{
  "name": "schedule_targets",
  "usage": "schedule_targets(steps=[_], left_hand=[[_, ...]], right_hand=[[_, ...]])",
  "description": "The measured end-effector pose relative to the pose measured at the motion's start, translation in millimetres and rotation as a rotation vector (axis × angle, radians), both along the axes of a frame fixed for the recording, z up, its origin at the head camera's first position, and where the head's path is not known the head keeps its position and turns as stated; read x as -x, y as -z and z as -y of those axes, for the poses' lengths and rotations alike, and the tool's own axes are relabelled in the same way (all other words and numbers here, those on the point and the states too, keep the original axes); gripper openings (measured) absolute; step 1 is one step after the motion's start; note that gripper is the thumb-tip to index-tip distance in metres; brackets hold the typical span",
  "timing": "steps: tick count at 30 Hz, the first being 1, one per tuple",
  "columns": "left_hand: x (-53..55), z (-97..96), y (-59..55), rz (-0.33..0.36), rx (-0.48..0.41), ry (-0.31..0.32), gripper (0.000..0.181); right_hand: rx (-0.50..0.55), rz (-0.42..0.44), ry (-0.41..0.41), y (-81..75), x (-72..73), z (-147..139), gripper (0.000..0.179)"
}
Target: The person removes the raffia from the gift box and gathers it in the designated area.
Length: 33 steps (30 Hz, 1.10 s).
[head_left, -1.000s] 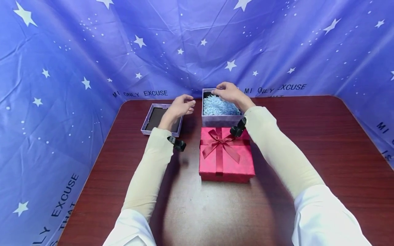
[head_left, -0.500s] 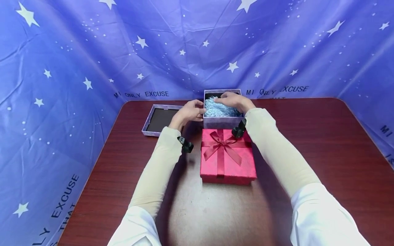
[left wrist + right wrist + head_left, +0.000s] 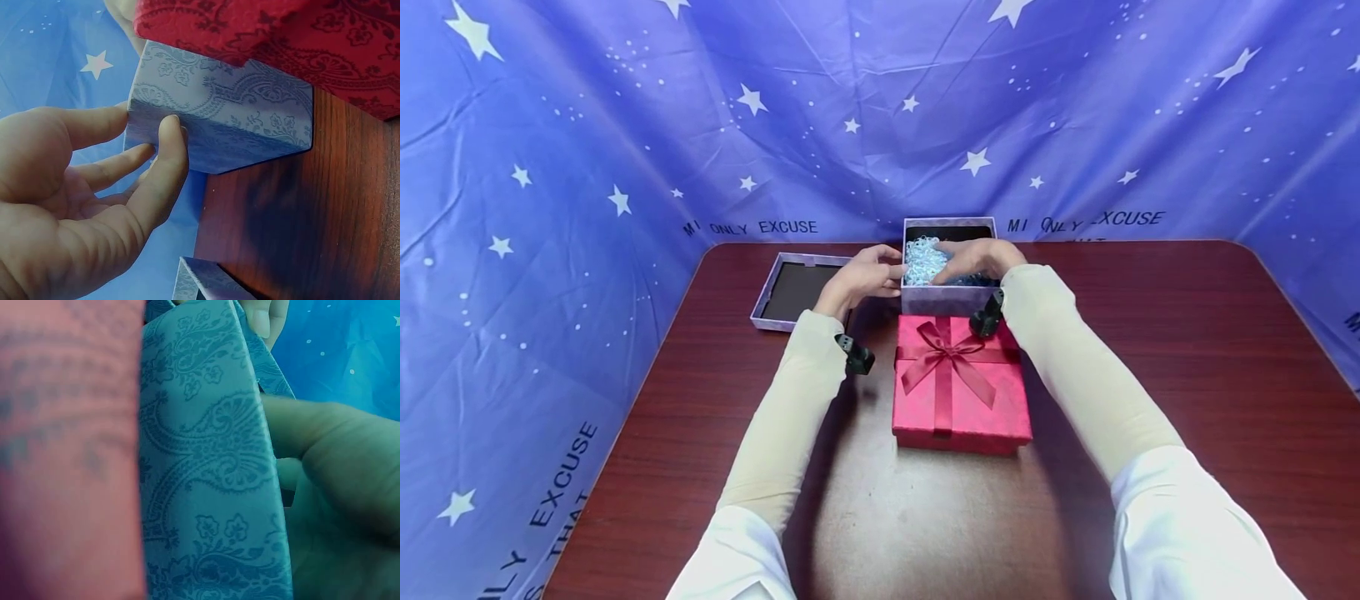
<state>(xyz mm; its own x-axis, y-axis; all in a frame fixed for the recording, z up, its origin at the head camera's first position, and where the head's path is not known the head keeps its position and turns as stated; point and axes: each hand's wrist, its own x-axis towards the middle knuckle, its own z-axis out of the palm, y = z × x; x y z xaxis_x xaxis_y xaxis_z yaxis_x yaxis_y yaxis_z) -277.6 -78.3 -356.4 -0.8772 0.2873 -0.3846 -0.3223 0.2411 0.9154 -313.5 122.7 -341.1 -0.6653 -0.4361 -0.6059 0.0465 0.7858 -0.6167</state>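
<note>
In the head view, a grey-purple patterned box point(image 3: 942, 297) stands at the back of the table, with pale blue shredded paper point(image 3: 923, 260) bunched on its left side. My right hand point(image 3: 976, 258) reaches down into it, thumb and fingers curled about the shreds; the right wrist view has the box's patterned wall point(image 3: 206, 462) hiding most of those fingers. With loosely bent fingers, my left hand point(image 3: 868, 277) touches the box's left side. The left wrist view puts its fingertips point(image 3: 169, 125) right at the box's corner. A red gift box point(image 3: 962, 400) with a ribbon bow sits directly in front.
A shallow patterned lid point(image 3: 763, 307) with a black inside lies at the left, partly behind my left hand. Everything stands on a dark red wooden table point(image 3: 1150, 350). A blue star-print cloth point(image 3: 820, 125) hangs close behind and along the sides.
My left hand has moved right, from over the lid to the patterned box's side. My right hand has gone lower into the box, and the shreds have bunched leftward, baring more black inside.
</note>
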Motion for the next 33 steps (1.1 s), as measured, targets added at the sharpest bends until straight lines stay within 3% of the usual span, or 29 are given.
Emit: schedule_targets(steps=[9,19,33], left_hand=[[-1.4,-2.5,1.7,0.005,-0.001,-0.006,0.043],[-1.8,-1.0,-0.4,0.006,-0.002,0.0,0.044],[0.3,0.2,1.8,0.017,-0.017,-0.002,0.043]], right_hand=[[-0.042,-0.157,0.009,-0.2,-2.1,-1,0.071],[-0.054,-0.287,0.047,-25.4,-8.0,-2,0.07],[0.081,-0.27,0.139,-56.4,-17.0,-37,0.073]])
